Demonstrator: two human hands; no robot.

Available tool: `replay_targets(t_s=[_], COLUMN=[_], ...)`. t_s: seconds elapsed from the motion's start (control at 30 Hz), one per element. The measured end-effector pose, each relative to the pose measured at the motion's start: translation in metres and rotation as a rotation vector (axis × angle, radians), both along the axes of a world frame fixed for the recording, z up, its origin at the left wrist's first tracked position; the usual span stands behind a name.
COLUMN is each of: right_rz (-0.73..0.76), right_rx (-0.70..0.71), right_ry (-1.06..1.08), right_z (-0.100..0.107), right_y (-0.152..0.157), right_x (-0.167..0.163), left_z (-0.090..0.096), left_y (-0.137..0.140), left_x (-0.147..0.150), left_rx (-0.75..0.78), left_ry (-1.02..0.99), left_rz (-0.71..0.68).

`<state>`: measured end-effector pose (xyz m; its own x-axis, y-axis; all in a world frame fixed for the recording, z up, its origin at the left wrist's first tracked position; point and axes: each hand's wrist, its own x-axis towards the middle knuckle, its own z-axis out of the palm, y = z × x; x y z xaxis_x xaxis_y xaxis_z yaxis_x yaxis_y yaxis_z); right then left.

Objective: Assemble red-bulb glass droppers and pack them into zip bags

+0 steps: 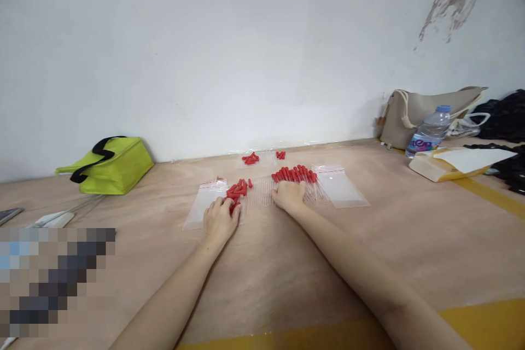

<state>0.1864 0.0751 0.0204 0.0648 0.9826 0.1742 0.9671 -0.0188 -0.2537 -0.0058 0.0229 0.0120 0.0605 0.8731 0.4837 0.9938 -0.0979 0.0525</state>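
Note:
My left hand (220, 217) reaches into a small pile of red rubber bulbs (238, 190), its fingers curled and the thumb and fingertips closed around one of them. Beneath and beside that hand lies a clear zip bag (199, 209). My right hand (288, 195) is closed over the right end of a row of thin clear tubes (259, 193); its fingertips are hidden, so what it grips cannot be made out. Just beyond it, clear droppers with red bulbs (296, 174) lie side by side. Another clear zip bag (342, 188) lies to their right.
Loose red bulbs (250, 158) lie near the wall, with a few more (281, 155) beside them. A lime-green bag (117, 167) stands at left. On the right are a water bottle (429, 132), a beige bag (435, 104) and an open paper packet (430, 167).

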Motion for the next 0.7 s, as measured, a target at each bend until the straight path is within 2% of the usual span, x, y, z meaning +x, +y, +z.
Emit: replay_targets(t_s=[0.13,0.3,0.43,0.57,0.7], right_rz=[-0.024,-0.050,-0.012,0.130,0.445], right_rx=[-0.032,-0.091,-0.075,0.020,0.270], right_ry=[0.044,0.097,0.121,0.170,0.276], right_z=[0.003,0.006,0.012,0.015,0.002], right_y=[0.005,0.011,0.008,-0.013,-0.044], right_x=[-0.002,-0.003,-0.004,0.007,0.036], left_z=[-0.002,-0.006,-0.008,-0.008,-0.007], left_y=[0.001,0.003,0.001,-0.009,-0.021], left_x=[-0.001,0.001,0.005,0.017,0.032], left_rx=[-0.047,0.007,0.060,0.065,-0.108], left_ry=[0.010,-0.008,-0.101,-0.268,-0.421], left_rz=[-0.004,-0.021,-0.189,-0.397,-0.564])
